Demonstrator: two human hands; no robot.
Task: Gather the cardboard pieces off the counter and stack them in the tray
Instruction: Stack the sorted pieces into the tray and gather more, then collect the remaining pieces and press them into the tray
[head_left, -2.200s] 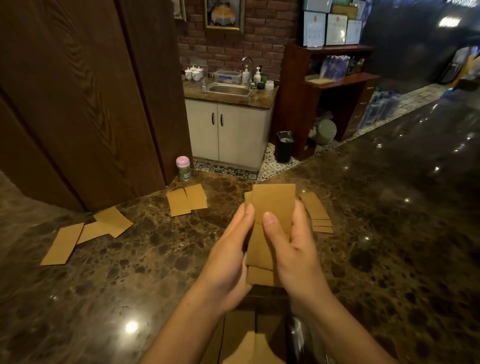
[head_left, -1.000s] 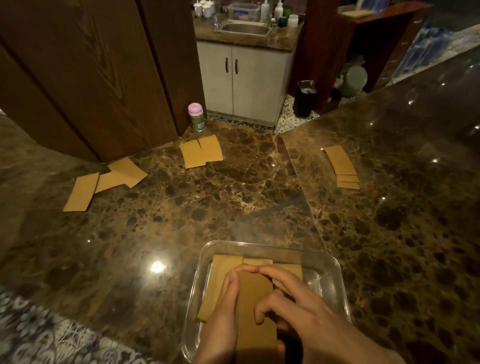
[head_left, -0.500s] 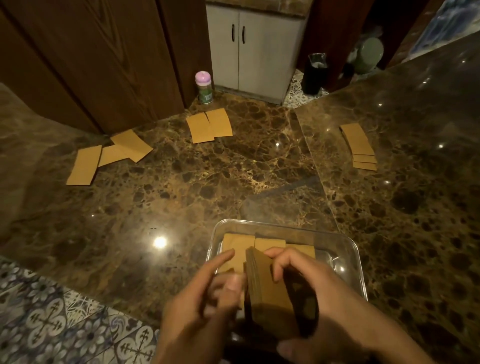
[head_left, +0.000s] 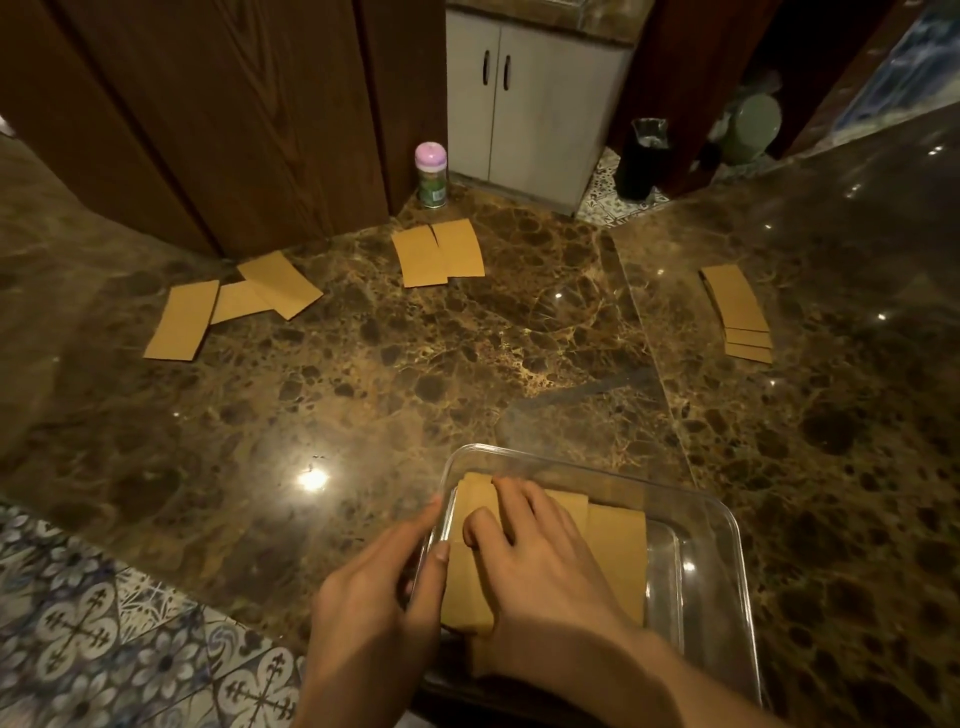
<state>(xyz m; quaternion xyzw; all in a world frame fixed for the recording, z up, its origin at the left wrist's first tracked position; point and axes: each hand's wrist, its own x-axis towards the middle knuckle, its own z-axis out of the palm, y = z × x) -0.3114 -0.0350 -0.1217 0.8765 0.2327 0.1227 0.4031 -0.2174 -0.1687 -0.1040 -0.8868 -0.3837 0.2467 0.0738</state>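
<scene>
A clear tray (head_left: 696, 597) sits at the near edge of the marble desk (head_left: 363, 405) and holds a cardboard stack (head_left: 618, 551). The right hand (head_left: 540, 561) lies on the stack, fingers relaxed and pressing down. The left hand (head_left: 374, 587) pinches the tray's left wall, thumb inside against the stack. Farther off lie three cardboard pieces (head_left: 182, 319) at left, a cardboard pair (head_left: 436, 254) at centre and a fanned cardboard pile (head_left: 737, 306) at right.

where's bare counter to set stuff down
Widest bare patch of counter: between the tray, the left three pieces and the middle pair. Also bare between that pair and the right fan. Crowded: tray's left half, at the left hand and right hand.
</scene>
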